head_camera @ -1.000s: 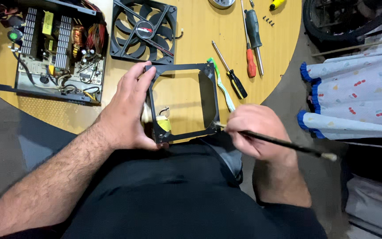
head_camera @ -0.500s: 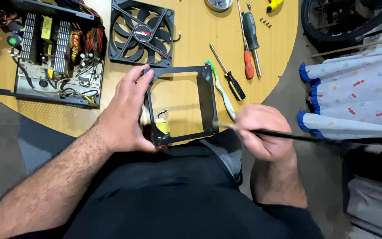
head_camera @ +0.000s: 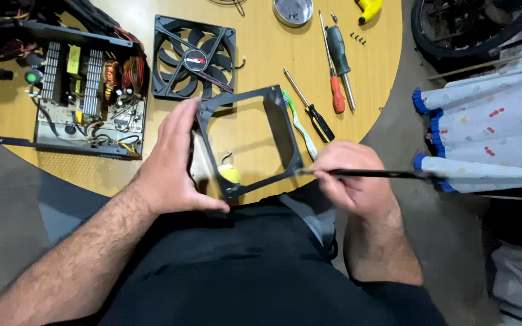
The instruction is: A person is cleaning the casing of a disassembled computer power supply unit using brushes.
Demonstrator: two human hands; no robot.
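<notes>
Left hand (head_camera: 170, 166) grips the black fan frame (head_camera: 250, 142) by its edge over the worktop (head_camera: 261, 54); right hand (head_camera: 351, 178) is closed around a thin brush (head_camera: 388, 174) touching the frame's corner.

There are no packages, signs or screens in the view, only two small labels. The first is a round black sticker (head_camera: 195, 60) with a red and white mark, and it sits on the hub in the centre of the black fan (head_camera: 179, 45), which lies flat on the wooden table (head_camera: 261, 54) at about 11 o'clock from the middle of the picture. The second is a narrow yellow-green label (head_camera: 74, 58), a standing rectangle, on a part inside the open circuit board unit (head_camera: 86, 102) at about 10 o'clock, just left of the fan.
</notes>
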